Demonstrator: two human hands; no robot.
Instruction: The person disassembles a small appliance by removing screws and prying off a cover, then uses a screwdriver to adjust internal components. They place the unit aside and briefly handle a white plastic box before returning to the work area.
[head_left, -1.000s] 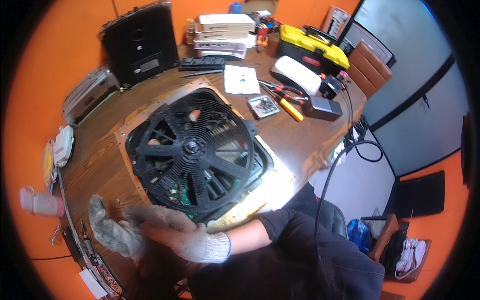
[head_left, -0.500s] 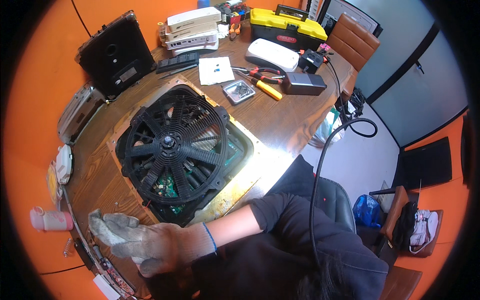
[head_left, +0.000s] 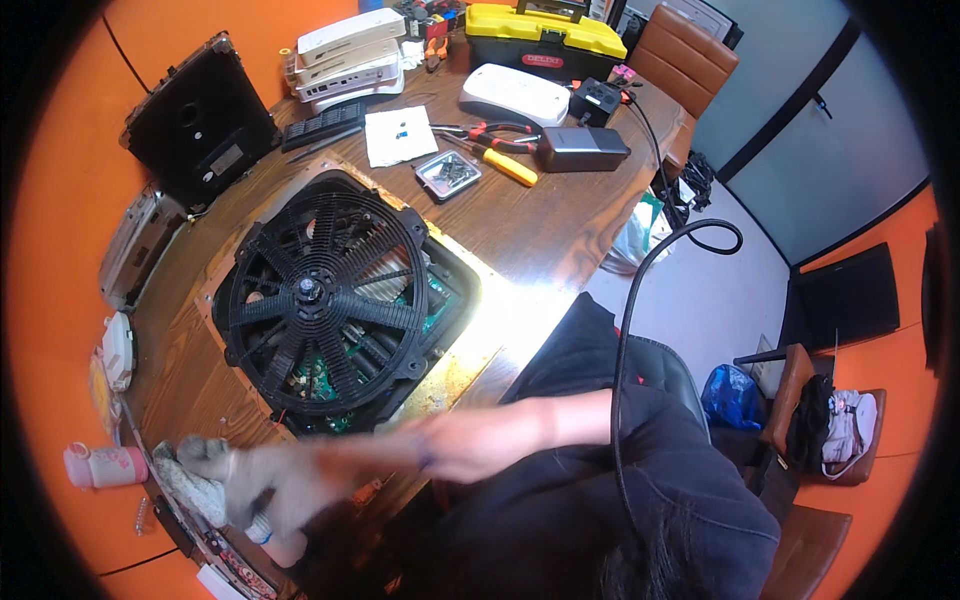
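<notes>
My right hand point(head_left: 290, 482), in a worn grey work glove, reaches across to the lower left and is smeared by motion. It lies over my left hand point(head_left: 195, 492), which wears a paler glove. A blue-edged cuff and a bit of bare wrist show below it. The fingers of both hands overlap, so I cannot make out their grip. Just beyond them a large black fan grille point(head_left: 310, 290) with a round hub sits on an open square housing point(head_left: 465, 365). Green circuit boards point(head_left: 315, 375) and dark parts show through its slats.
A parts tray point(head_left: 448, 176), white paper point(head_left: 400, 136), pliers point(head_left: 500, 136), a yellow-handled screwdriver point(head_left: 510, 167) and a grey box point(head_left: 583, 150) lie farther back. Behind stand a yellow-black toolbox point(head_left: 545, 50) and stacked white devices point(head_left: 350, 60). A black cable point(head_left: 625, 340) hangs at right.
My right hand has turned and moved slightly left and down over my left hand, which now shows more. The view has shifted, so the table's things appear farther left.
</notes>
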